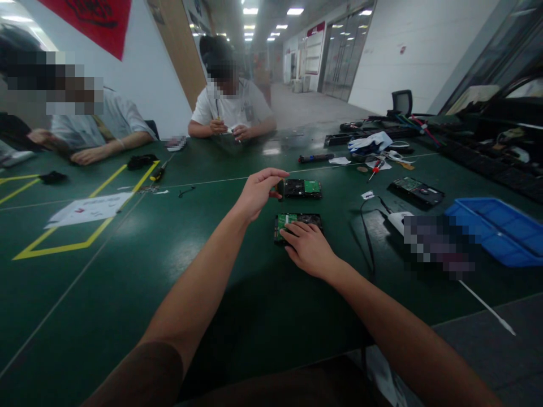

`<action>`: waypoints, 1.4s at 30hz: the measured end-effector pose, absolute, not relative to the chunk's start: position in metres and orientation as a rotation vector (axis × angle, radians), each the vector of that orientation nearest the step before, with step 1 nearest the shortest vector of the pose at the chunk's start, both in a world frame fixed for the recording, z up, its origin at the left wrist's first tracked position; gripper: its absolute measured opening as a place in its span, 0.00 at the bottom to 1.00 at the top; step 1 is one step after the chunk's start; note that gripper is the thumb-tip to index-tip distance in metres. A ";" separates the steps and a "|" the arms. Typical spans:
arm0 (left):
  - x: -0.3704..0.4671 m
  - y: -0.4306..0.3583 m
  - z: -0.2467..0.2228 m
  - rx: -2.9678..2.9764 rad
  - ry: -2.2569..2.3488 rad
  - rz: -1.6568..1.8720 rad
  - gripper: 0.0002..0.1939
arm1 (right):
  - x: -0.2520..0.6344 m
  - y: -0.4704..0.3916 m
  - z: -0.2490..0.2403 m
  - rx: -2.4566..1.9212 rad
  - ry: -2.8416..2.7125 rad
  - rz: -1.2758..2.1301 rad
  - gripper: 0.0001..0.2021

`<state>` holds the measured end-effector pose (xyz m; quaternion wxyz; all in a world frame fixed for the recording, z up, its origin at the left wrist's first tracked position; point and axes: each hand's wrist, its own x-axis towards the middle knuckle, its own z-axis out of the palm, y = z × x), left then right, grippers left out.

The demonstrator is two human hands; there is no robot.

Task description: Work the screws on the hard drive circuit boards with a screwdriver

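Note:
Near the middle of the table, a hard drive (pixel 290 219) lies with its green circuit board upward. My right hand (pixel 311 249) rests over its top and near side, fingers spread and lying flat. Just beyond it is a second hard drive (pixel 303 189), black with a green board. At that drive's left end is my left hand (pixel 261 192), its fingers and thumb curled around a small greenish-orange thing (pixel 280 187). What this thing is, and whether it touches the drive, I cannot make out.
A third hard drive (pixel 416 192) lies to the right, near a blue tray (pixel 504 232) and a blurred-out object with a black strap (pixel 368 243). Beyond are a red screwdriver (pixel 375 167), gloves (pixel 370 143) and a black cylindrical tool (pixel 316 158). Two people sit across the table.

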<state>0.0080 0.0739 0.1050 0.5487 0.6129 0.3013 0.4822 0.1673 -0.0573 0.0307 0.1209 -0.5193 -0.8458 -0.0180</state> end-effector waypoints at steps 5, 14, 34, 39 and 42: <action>0.011 0.073 0.105 1.383 0.634 1.147 0.06 | 0.167 -0.058 0.030 -1.523 -2.461 -0.063 0.22; 0.010 0.073 0.101 1.502 0.641 1.125 0.08 | 0.167 -0.058 0.030 -1.529 -2.466 -0.070 0.22; 0.009 0.077 0.099 1.501 0.740 1.169 0.05 | 0.166 -0.058 0.031 -1.537 -2.465 -0.068 0.22; 0.007 0.076 0.101 1.538 0.755 1.161 0.06 | 0.166 -0.058 0.032 -1.537 -2.474 -0.077 0.22; 0.006 0.073 0.104 1.514 0.717 1.121 0.08 | 0.166 -0.058 0.032 -1.538 -2.475 -0.072 0.22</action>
